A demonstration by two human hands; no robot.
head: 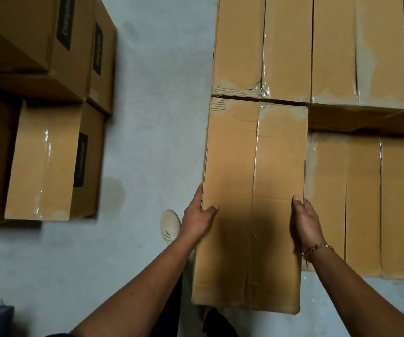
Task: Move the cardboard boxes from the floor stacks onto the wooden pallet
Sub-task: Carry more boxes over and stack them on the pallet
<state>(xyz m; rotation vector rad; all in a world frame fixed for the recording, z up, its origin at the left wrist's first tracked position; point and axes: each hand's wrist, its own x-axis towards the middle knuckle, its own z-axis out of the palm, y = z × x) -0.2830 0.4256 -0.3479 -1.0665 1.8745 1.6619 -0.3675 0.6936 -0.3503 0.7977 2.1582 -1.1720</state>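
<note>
A long brown cardboard box, sealed along its middle with clear tape, fills the centre of the frame. Its far end lies just beside the rows of taped brown cardboard boxes packed across the upper right and right. The left hand grips the box's left edge, thumb on the top face and fingers curled down the side. The right hand grasps the right edge the same way, and a gold chain bracelet sits on its wrist. A pale beige shoe stands on the grey concrete floor by the left hand. Brown cardboard boxes with black labels are stacked at the left.
</note>
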